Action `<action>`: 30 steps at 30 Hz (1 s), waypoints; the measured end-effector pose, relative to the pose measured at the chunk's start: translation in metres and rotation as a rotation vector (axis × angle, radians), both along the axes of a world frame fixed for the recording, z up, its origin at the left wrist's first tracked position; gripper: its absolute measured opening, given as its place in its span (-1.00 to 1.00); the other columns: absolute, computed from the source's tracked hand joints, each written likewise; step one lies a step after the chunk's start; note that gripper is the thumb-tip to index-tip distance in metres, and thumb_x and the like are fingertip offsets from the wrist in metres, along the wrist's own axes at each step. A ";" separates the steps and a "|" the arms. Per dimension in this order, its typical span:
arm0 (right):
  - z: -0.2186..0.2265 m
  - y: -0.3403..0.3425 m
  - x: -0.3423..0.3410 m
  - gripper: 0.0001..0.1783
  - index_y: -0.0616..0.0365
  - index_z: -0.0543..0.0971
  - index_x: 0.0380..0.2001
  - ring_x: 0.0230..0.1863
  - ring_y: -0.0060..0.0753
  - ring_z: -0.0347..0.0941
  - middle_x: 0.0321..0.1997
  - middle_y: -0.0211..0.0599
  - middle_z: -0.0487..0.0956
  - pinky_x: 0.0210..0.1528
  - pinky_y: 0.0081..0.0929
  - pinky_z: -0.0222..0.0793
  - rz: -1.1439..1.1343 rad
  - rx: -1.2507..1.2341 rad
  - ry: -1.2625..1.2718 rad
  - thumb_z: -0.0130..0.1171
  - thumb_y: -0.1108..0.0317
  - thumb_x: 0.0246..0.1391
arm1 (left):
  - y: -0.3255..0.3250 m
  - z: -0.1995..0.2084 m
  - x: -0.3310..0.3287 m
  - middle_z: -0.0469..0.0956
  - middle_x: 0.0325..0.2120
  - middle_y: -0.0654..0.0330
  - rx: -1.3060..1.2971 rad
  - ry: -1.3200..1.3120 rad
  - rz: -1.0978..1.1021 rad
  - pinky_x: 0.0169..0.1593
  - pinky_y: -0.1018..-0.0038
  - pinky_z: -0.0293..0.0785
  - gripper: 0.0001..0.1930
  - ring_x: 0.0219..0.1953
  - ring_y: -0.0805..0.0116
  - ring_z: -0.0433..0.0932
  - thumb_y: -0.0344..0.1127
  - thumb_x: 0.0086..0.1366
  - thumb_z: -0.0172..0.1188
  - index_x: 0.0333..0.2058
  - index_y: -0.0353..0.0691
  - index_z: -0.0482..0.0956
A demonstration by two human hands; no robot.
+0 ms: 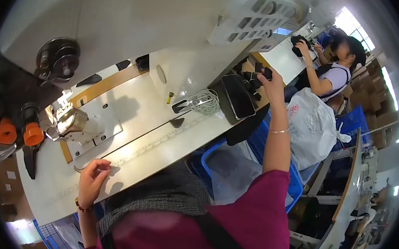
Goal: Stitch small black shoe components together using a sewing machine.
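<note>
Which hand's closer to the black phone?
Right. The right hand is just up and right of the phone; the left hand is well down-left, by the white tabletop's near edge.

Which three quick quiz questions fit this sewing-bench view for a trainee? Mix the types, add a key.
1. Which holds the small black piece: the bare left hand or the bare right hand?
2. True or false: the loose coil of thin pale cord lies on the flat white tabletop.
3. In the picture, what lies between that coil and the right hand?
A) white plastic bag
B) flat black rectangular object
C) orange plastic nozzle

Key: 1 right hand; 2 true; 3 B.
</note>
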State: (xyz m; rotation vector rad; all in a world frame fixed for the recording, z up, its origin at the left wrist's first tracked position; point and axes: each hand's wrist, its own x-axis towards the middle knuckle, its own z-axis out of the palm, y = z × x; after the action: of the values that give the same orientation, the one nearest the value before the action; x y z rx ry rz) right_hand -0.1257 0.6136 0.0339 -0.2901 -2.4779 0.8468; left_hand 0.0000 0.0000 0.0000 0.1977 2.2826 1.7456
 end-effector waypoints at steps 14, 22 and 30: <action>-0.002 -0.337 0.093 -0.80 0.19 0.50 -0.29 -0.38 -0.66 0.35 -0.35 -0.48 0.46 -0.28 -0.68 0.27 0.951 -0.466 -0.086 0.29 0.51 0.00 | 0.089 0.014 -0.010 0.57 -0.17 0.22 0.557 0.090 0.096 -0.08 0.51 0.61 -0.75 -0.17 0.48 0.56 -0.50 0.30 0.21 -0.05 -0.35 0.49; -0.022 -0.378 0.087 -0.49 0.33 0.39 0.12 -0.02 -0.49 0.42 -0.08 -0.30 0.46 0.12 -0.49 0.34 1.076 -1.332 -0.615 -0.11 0.60 0.03 | 0.040 0.003 0.004 0.59 -0.14 0.15 0.697 -0.230 0.287 -0.09 0.41 0.58 -0.70 -0.17 0.38 0.61 -0.25 0.46 0.03 0.05 -0.29 0.47; -0.024 -0.386 0.092 -0.49 0.40 0.33 0.22 -0.01 -0.44 0.48 0.00 -0.23 0.50 0.14 -0.44 0.38 1.080 -1.400 -0.606 -0.05 0.56 0.17 | 0.031 0.002 0.007 0.57 -0.14 0.17 0.803 -0.212 0.277 -0.06 0.37 0.57 -0.69 -0.16 0.36 0.61 -0.28 0.48 0.00 0.09 -0.31 0.44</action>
State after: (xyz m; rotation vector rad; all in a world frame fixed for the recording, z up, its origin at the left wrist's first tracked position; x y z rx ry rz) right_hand -0.0342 0.2274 0.0102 0.5002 -1.8372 3.2248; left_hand 0.0074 0.0309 0.0024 -0.1626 1.4076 2.5971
